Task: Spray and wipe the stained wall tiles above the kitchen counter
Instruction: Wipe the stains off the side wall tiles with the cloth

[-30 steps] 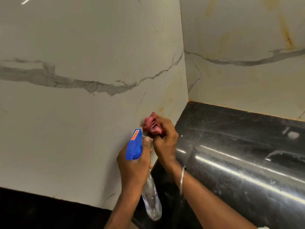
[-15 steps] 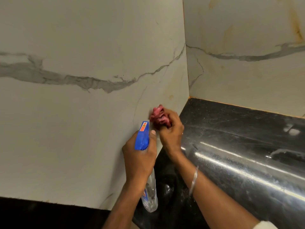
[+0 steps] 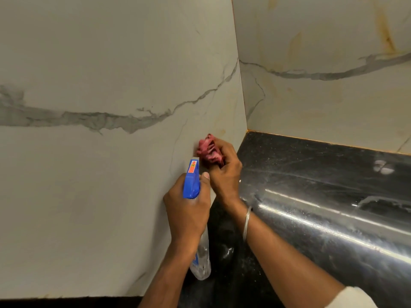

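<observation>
Where the left wall [image 3: 111,63] meets the right wall [image 3: 322,103] at a vertical seam, a pink cloth [image 3: 209,150] is pressed against the left wall, low down and just left of the corner. The cloth is bunched and gripped in the curled fingers of the right hand [image 3: 224,174], on whose wrist a bangle [image 3: 246,223] is worn. Close beside and below that hand, a bottle [image 3: 201,261] is held by the left hand [image 3: 186,210]: the fingers are wrapped round its neck, the thumb is laid beside the blue spray head, and the clear body hangs near the wall's lower edge. A faint yellow stain [image 3: 221,131] is seen just above the cloth, and heavier streaks [image 3: 387,36] high on the right wall. Wide bare tile is left open above and to the left. To the right, room is bounded by the black counter [image 3: 311,174], whose back edge is lined in orange against the right wall.
</observation>
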